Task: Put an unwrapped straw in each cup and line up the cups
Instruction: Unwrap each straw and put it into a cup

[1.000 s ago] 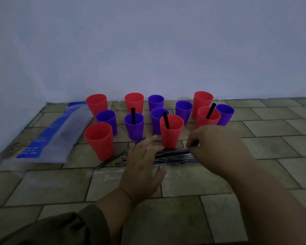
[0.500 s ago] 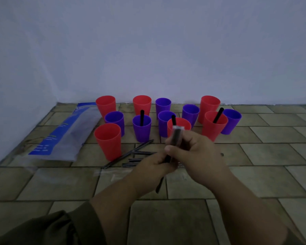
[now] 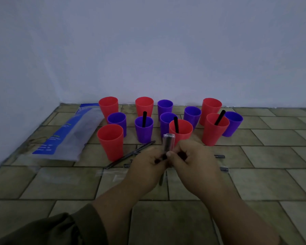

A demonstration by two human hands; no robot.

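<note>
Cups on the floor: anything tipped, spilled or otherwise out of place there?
Nothing tipped or spilled: the red and purple plastic cups all stand upright, but bunched in a loose cluster, not a line. Only three hold black straws. Spare wrapped straws lie scattered on the tiled floor in front of the cups.

Red cups [image 3: 110, 141], purple cups [image 3: 144, 132], black straws [image 3: 144, 119] (bag [image 3: 67, 137] blue and clear)

left hand [image 3: 147, 165] + right hand [image 3: 193, 163]: pinch wrapped straw [image 3: 168, 142] | before red cup [image 3: 181, 129]
</note>
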